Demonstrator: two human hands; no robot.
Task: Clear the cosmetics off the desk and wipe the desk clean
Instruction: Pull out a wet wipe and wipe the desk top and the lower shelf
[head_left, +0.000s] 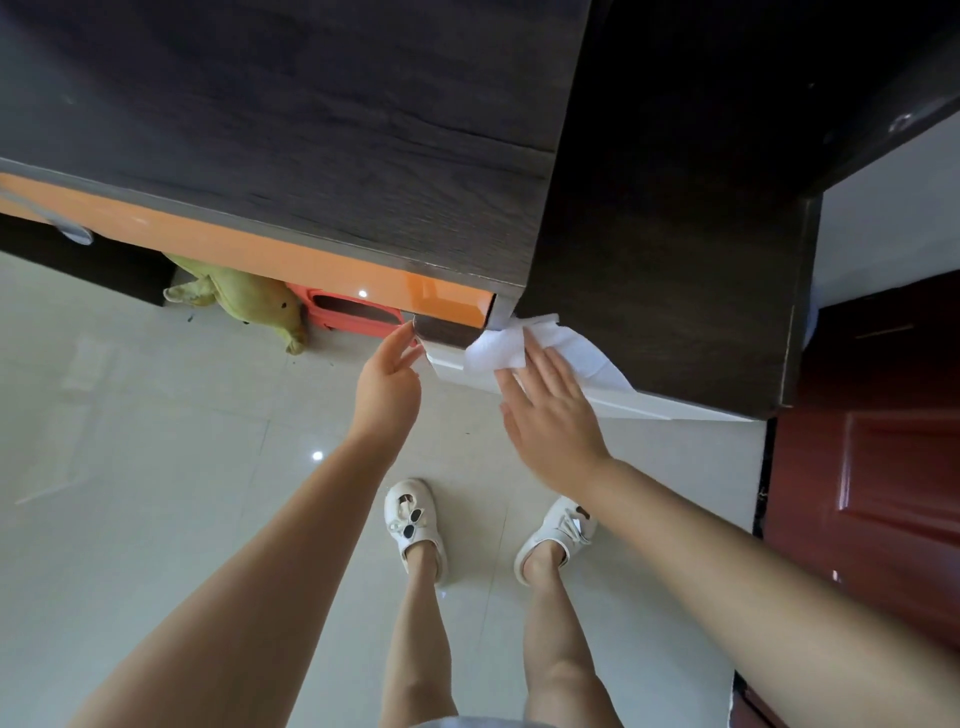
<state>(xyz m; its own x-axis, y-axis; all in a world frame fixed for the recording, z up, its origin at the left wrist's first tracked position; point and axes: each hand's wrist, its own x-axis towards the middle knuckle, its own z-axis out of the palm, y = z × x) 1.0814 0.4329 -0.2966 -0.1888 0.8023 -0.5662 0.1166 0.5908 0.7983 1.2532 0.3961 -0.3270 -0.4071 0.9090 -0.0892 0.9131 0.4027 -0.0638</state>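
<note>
1. The dark wood-grain worktop (291, 104) fills the upper left and centre of the frame; its top is bare.
2. An orange drawer front (249, 254) runs under the worktop's near edge, with a silver handle (72, 231) at the left edge of the frame.
3. A white tissue (524, 343) lies at centre right, spread over a white ledge (649, 405) at the foot of the dark side panel (665, 234), just below the worktop's near corner.
4. The right hand (550, 415) lies flat on the tissue, fingers spread and extended; its grip is open, pressing the tissue rather than clasping it.
5. The left hand (387, 379), at centre frame, has its grip open and holds nothing; its fingertips reach up beside a small dark panel (447, 330) under the orange front. Contact cannot be told.
6. Under the worktop, at left centre, a yellow-green plush toy (244, 301) lies on the tiled floor (156, 441), next to a red stool (358, 312).
7. White shoes (413, 525) show at lower centre, and a red-brown door (878, 467) stands at the right edge.
</note>
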